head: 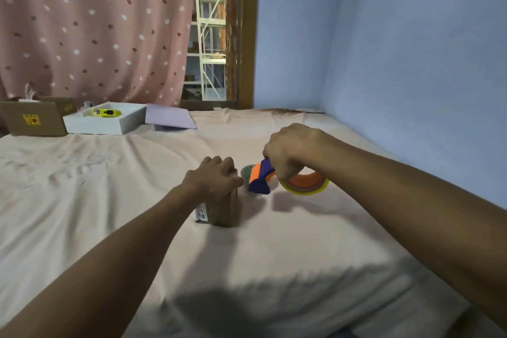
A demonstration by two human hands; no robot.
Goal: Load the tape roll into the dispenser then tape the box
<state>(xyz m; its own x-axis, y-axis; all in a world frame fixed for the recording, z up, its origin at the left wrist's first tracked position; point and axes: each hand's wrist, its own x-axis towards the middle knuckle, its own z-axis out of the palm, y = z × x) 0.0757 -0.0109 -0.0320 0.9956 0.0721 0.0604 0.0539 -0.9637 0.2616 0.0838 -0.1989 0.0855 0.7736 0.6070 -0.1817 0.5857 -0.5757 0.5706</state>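
A small brown cardboard box (221, 210) stands on the pale sheet in the middle of the bed, a printed label on its left side. My left hand (212, 178) rests on top of the box, fingers curled over its far edge. My right hand (288, 149) grips a purple and orange tape dispenser (260, 179) just right of the box, held a little above the sheet. A yellowish tape roll (308, 186) on an orange core sits in the dispenser. A small round greyish object (246, 172) lies behind the dispenser, partly hidden.
At the back left stand a larger brown carton (33, 119), a white tray (104, 123) holding a yellow cutter (105, 112), and a lilac lid (168, 117). A blue wall (411, 63) runs along the right side of the bed. A dotted pink curtain hangs behind.
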